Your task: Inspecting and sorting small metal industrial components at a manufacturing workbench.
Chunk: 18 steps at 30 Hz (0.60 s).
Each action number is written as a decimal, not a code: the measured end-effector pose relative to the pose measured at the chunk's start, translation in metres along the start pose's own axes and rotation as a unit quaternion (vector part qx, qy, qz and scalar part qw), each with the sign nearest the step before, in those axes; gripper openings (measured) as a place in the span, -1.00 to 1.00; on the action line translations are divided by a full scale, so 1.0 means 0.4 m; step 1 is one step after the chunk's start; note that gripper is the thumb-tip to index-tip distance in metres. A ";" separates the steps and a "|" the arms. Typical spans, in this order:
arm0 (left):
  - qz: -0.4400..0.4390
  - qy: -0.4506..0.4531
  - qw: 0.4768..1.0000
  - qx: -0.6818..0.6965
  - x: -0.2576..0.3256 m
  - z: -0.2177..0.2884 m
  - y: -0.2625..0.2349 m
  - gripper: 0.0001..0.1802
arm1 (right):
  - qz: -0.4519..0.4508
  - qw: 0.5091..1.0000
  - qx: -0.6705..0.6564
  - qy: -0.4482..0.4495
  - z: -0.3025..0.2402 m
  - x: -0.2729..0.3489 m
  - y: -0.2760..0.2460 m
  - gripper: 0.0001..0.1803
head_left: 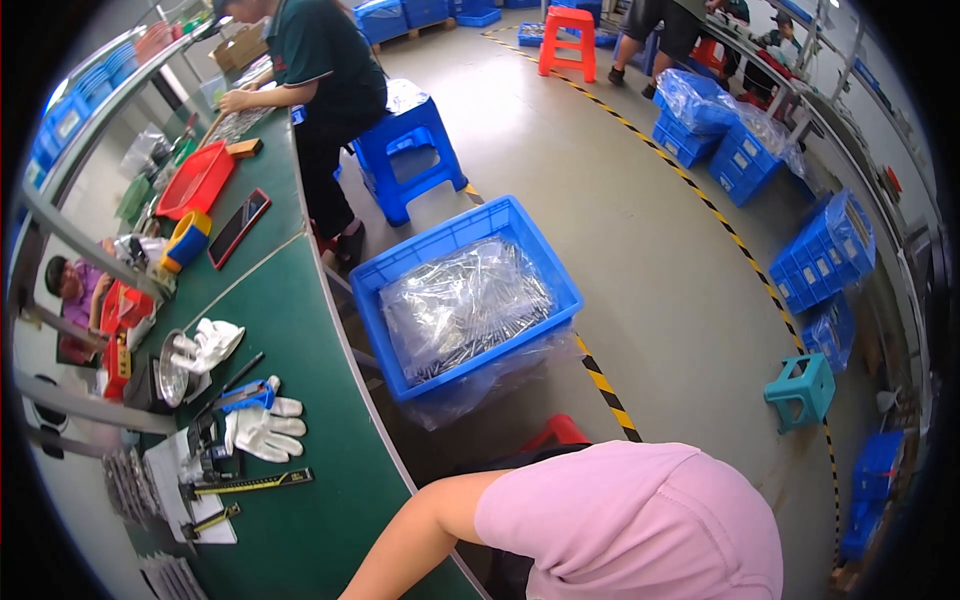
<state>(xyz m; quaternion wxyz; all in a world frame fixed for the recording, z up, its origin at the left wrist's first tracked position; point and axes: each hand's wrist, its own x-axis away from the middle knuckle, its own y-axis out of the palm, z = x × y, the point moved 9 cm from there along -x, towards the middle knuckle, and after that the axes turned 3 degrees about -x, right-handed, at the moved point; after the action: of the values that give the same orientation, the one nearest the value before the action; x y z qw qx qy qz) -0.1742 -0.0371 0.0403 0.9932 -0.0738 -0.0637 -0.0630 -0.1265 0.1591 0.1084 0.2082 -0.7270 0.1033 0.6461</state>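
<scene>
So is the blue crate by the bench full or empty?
Partly full: the blue crate holds a clear plastic bag of thin metal parts, below its rim.

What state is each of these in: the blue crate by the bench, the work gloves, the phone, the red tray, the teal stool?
Blue crate: open, lined with plastic, holding metal parts.
White gloves: lying unworn.
Phone: flat, screen dark.
Red tray: tilted.
Teal stool: upright, unoccupied.
</scene>
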 end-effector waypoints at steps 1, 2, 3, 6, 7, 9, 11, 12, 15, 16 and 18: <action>-0.008 -0.016 1.000 -0.001 0.009 -0.044 -0.011 -0.84 | -0.043 0.998 -0.030 -0.022 -0.021 0.009 0.022 -0.70; -0.017 -0.031 0.999 -0.002 0.017 -0.082 -0.022 -0.84 | -0.048 0.998 -0.038 -0.024 -0.035 0.023 0.033 -0.70; -0.029 -0.046 0.999 -0.003 0.026 -0.114 -0.030 -0.83 | -0.072 0.996 -0.056 -0.022 -0.051 0.040 0.049 -0.70; -0.101 -0.044 0.993 -0.046 0.058 -0.143 -0.022 -0.82 | -0.115 0.991 -0.071 -0.020 -0.096 0.059 0.074 -0.73; -0.076 -0.045 0.996 -0.020 0.072 -0.152 -0.042 -0.82 | -0.096 0.992 -0.085 -0.014 -0.106 0.060 0.072 -0.73; -0.035 -0.045 0.998 0.031 0.091 -0.171 -0.064 -0.82 | -0.078 0.994 -0.076 -0.002 -0.116 0.053 0.064 -0.73; 0.002 -0.047 0.996 0.080 0.101 -0.190 -0.073 -0.81 | -0.076 0.993 -0.088 0.011 -0.133 0.044 0.058 -0.69; -0.009 -0.047 0.996 0.080 0.116 -0.183 -0.054 -0.81 | -0.075 0.993 -0.095 0.013 -0.142 0.042 0.066 -0.68; 0.011 -0.063 0.989 0.136 0.155 -0.180 -0.032 -0.79 | -0.077 0.991 -0.113 -0.009 -0.166 0.040 0.062 -0.68; 0.024 -0.061 0.989 0.135 0.156 -0.186 -0.047 -0.75 | -0.082 0.989 -0.125 -0.012 -0.173 0.035 0.064 -0.69; 0.026 -0.073 0.989 0.127 0.123 -0.228 -0.023 -0.70 | -0.106 0.986 -0.129 0.002 -0.163 0.060 0.051 -0.70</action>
<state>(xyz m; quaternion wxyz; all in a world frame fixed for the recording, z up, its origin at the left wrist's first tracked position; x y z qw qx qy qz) -0.1164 -0.0661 -0.0412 0.9886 0.0469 -0.1412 -0.0230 -0.0732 0.1153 0.0866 0.1799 -0.7557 -0.0579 0.6270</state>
